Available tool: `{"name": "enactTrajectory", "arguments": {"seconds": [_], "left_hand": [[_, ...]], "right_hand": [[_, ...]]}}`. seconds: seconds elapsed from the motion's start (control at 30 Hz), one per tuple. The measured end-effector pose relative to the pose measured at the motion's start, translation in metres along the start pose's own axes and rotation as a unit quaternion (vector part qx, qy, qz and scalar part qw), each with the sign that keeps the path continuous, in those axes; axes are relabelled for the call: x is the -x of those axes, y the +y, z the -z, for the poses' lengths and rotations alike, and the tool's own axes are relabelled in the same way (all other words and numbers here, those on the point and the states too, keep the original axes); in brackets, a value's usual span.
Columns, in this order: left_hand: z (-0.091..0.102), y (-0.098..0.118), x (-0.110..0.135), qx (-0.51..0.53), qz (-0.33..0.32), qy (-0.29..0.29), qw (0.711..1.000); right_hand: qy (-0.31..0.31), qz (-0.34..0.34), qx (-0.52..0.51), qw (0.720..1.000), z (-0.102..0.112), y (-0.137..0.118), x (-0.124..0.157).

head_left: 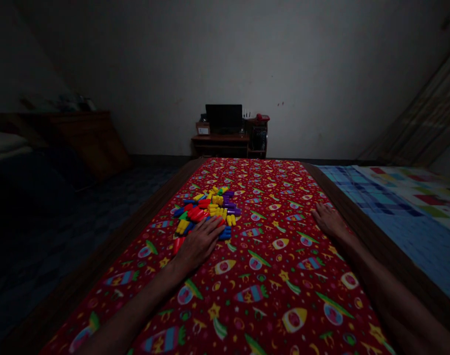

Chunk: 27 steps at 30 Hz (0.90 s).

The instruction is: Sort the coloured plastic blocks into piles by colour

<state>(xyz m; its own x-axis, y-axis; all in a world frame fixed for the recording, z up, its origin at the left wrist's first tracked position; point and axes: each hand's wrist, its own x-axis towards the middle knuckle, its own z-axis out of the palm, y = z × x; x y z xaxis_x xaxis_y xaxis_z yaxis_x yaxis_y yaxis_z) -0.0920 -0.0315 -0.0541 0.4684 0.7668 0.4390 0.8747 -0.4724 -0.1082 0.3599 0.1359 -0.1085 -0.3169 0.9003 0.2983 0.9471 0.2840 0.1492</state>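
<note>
Coloured blocks (199, 214), red rocket-print cloth (267, 246), shadowed wall (302, 69)

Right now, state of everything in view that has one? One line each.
Left hand: palm down at the blocks' near side; grip hidden.
Right hand: open, palm down by the cloth's right edge.
Blocks: mixed colors, in a loose heap; whether any are joined, can't tell.
Cloth: spread out over the table.
Monitor: upright, screen dark.
</note>
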Motion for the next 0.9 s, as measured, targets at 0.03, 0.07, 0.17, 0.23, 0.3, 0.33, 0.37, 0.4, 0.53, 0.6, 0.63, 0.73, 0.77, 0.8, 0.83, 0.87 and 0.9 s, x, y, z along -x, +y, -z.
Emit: {"name": "enactTrajectory", "arguments": {"seconds": [0.03, 0.07, 0.17, 0.23, 0.3, 0.33, 0.37, 0.4, 0.53, 0.6, 0.63, 0.73, 0.77, 0.8, 0.83, 0.87, 0.9], "left_hand": [[0.003, 0.0, -0.001, -0.001, 0.012, 0.014, 1.0], [0.007, -0.002, -0.003, -0.005, 0.03, 0.03, 0.999], [0.013, -0.015, -0.006, -0.012, 0.13, 0.076, 0.989], [0.01, -0.031, -0.002, 0.003, 0.216, 0.076, 0.973], [0.004, -0.047, 0.008, 0.037, 0.284, 0.047, 0.957], [0.001, -0.053, 0.015, 0.058, 0.301, 0.027, 0.952], [-0.002, -0.058, 0.023, 0.079, 0.307, 0.007, 0.948], [-0.005, -0.06, 0.031, 0.097, 0.308, -0.015, 0.946], [-0.008, -0.052, 0.041, 0.126, 0.3, -0.066, 0.943], [-0.008, -0.044, 0.03, 0.134, 0.286, -0.054, 0.947], [-0.009, -0.04, 0.023, 0.14, 0.277, -0.046, 0.95], [-0.013, -0.033, -0.004, 0.155, 0.244, -0.036, 0.957], [-0.016, -0.031, -0.013, 0.161, 0.229, -0.034, 0.959], [-0.019, -0.028, -0.022, 0.167, 0.211, -0.032, 0.963], [-0.022, -0.024, -0.031, 0.171, 0.192, -0.032, 0.966], [-0.026, -0.019, -0.039, 0.174, 0.173, -0.033, 0.969], [-0.028, -0.013, -0.047, 0.175, 0.153, -0.036, 0.972]], "right_hand": [[0.004, -0.02, 0.002, 1.0, 0.001, 0.009, 0.003], [0.006, -0.044, 0.002, 0.999, 0.003, 0.016, 0.005], [0.044, -0.097, -0.003, 0.994, 0.011, 0.02, 0.009], [0.102, -0.101, -0.016, 0.989, 0.016, 0.012, 0.01], [0.14, -0.062, -0.061, 0.986, 0.017, 0.003, 0.01], [0.137, -0.036, -0.092, 0.986, 0.016, -0.001, 0.01], [0.119, -0.012, -0.123, 0.985, 0.014, -0.004, 0.009], [0.096, 0.004, -0.149, 0.984, 0.011, -0.006, 0.008], [0.059, -0.002, -0.186, 0.981, 0.001, -0.006, 0.004], [0.068, -0.007, -0.187, 0.98, -0.002, -0.004, 0.003], [0.072, -0.006, -0.188, 0.98, -0.003, -0.003, 0.003], [0.08, -0.005, -0.193, 0.978, -0.004, -0.003, 0.004], [0.08, -0.006, -0.194, 0.978, -0.003, -0.004, 0.005], [0.078, -0.008, -0.194, 0.978, -0.003, -0.005, 0.005], [0.075, -0.01, -0.192, 0.978, -0.002, -0.005, 0.006], [0.072, -0.013, -0.19, 0.979, -0.001, -0.006, 0.006], [0.069, -0.014, -0.187, 0.98, -0.001, -0.006, 0.006]]}}
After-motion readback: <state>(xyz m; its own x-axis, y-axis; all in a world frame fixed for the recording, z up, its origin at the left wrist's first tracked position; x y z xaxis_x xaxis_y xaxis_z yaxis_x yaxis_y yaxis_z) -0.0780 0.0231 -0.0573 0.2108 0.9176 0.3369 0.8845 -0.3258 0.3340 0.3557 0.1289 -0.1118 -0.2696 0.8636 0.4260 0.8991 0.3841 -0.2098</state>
